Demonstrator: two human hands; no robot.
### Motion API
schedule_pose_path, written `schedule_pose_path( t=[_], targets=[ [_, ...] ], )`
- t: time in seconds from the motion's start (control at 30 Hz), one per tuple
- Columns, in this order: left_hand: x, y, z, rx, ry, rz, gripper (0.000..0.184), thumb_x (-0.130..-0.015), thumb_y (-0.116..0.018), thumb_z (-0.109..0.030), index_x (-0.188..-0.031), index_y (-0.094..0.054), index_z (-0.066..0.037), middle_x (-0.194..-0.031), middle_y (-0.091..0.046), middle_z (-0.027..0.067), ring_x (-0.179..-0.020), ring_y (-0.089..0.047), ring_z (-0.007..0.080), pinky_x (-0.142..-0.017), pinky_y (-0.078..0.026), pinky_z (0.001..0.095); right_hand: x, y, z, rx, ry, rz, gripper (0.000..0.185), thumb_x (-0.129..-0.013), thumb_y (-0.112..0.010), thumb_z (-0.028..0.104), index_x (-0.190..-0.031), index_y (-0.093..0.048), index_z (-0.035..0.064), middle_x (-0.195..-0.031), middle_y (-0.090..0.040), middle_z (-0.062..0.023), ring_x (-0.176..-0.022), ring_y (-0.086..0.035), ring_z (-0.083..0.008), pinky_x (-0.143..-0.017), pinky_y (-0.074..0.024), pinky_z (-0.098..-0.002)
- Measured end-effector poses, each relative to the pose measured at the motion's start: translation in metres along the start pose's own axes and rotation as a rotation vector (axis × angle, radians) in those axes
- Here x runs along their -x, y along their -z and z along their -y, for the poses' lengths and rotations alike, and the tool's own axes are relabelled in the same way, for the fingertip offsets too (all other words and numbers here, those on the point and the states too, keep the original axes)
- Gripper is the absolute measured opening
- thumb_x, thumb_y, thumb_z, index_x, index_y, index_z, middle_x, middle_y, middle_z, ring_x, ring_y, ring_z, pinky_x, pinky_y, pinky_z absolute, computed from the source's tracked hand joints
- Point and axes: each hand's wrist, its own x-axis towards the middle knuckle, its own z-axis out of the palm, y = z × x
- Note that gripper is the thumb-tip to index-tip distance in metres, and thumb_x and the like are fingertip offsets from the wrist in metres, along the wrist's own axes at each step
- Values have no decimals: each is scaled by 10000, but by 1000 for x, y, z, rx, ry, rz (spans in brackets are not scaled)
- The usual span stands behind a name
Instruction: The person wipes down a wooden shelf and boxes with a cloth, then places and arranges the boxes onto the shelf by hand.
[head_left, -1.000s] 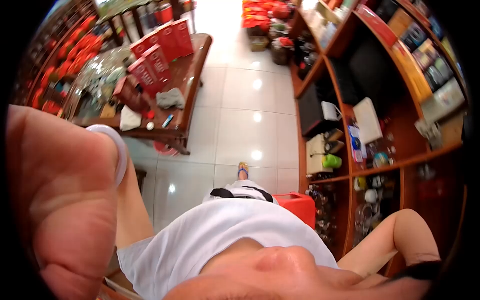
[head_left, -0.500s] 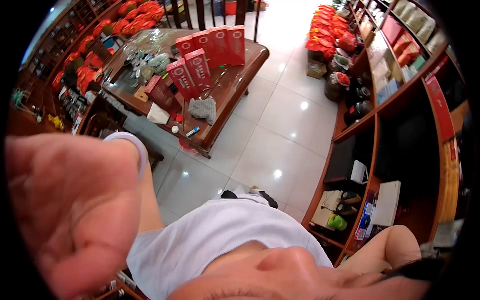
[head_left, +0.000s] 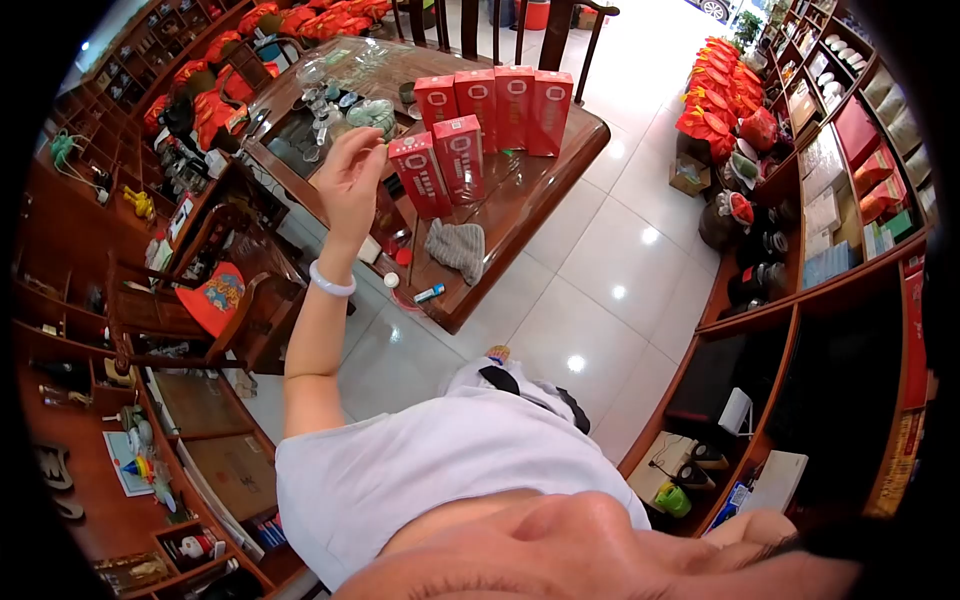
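Half-curled left hand point(head_left: 352, 178), four boxes point(head_left: 514, 108) behind two

Fisheye interior view: bright centre, black rim

Floor tiles point(head_left: 540, 325): pale, with round white light reflections; whitest towards the top. Wooden tabletop point(head_left: 545, 200): glossy, glare at its far end. Right-hand shelving point(head_left: 785, 345): bowed by distortion, lower compartments in deep shadow. Red boxes point(head_left: 463, 160): fairly crisp. Nose point(head_left: 575, 515): close, soft.

My left arm point(head_left: 318, 340) reaches forward, the left grip point(head_left: 355, 170) raised with fingers point(head_left: 352, 146) curled; my right arm point(head_left: 752, 526) shows only partly.
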Motion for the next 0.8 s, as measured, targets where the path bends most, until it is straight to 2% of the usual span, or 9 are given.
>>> schedule_pose_path(
  t=[0.13, 0.2, 0.27, 0.3, 0.37, 0.43, 0.6, 0.7, 0.8],
  targets=[
    [2, 13, 95, -118, 375, 77, 281, -763, -636, -30, -1040, -591, -8, -992, -583, 47, -842, -562, 97, -733, -456, 221, 25, -24, -8, 90, -129, -10, 274, -896, -485, 250, -1031, -533, 17, -1133, -471, -181, -1034, -448, -325, -917, -341, -421],
    [3, 12, 120, -169, 446, 148, 348, -705, -682, -60, -1039, -597, -13, -976, -603, 64, -843, -568, 111, -725, -467, 238, 68, -24, -7, 18, -414, 311, 294, -898, -427, 239, -1006, -542, -8, -1011, -510, -182, -886, -494, -302, -795, -411, -379],
    [-2, 11, 134, -334, 322, 279, 445, -651, -720, -124, -1058, -582, -9, -1005, -594, 122, -917, -570, 229, -801, -452, 309, 121, -16, 1, -32, -697, 634, 329, -901, -368, 228, -982, -551, -33, -888, -550, -183, -738, -541, -280, -672, -481, -338],
    [-3, 10, 148, -397, 266, 351, 490, -628, -732, -148, -1069, -573, -10, -1025, -584, 143, -955, -558, 273, -840, -437, 337, 161, -11, 14, -80, -1276, 338, 347, -899, -377, 243, -947, -579, -36, -866, -555, -180, -737, -550, -281, -665, -485, -338],
    [4, 7, 188, -571, 173, 469, 661, -574, -751, -201, -1158, -501, -19, -1125, -528, 163, -1095, -455, 326, -948, -350, 390, 201, -85, 20, -82, -1486, 557, 133, -824, -508, 3, -909, -602, -39, -935, -588, -146, -827, -580, -225, -717, -493, -325],
    [4, 2, 204, -674, 191, 580, 716, -554, -766, -210, -1182, -478, -24, -1178, -490, 155, -1132, -420, 325, -955, -340, 393, 259, -123, 36, -308, -1891, 781, 193, -813, -555, -3, -1001, -593, -18, -1005, -597, -91, -873, -582, -149, -731, -488, -262],
    [3, -9, 226, -868, 372, 797, 834, -538, -786, -197, -1250, -367, -89, -1238, -412, 101, -1198, -331, 312, -935, -321, 501, 420, -218, 102, -674, -1897, 987, 581, -705, -702, 104, -1217, -449, -8, -1155, -532, -139, -952, -552, -184, -739, -503, -284],
    [12, -15, 243, -787, 382, 751, 645, -610, -715, -117, -1188, -431, -126, -1105, -474, 107, -1088, -422, 328, -838, -422, 483, 466, -284, 119, -692, -1796, 1178, 843, -607, -771, 157, -1300, -324, -19, -1269, -421, -207, -1076, -496, -280, -878, -447, -351],
    [13, -19, 231, -807, 296, 735, 577, -626, -697, -106, -1155, -469, -138, -1031, -497, 105, -1005, -465, 331, -793, -457, 421, 539, -337, 148, -741, -1737, 1100, 986, -571, -802, 149, -1345, -213, -12, -1304, -368, -222, -1157, -434, -276, -858, -441, -341]
  ],
)
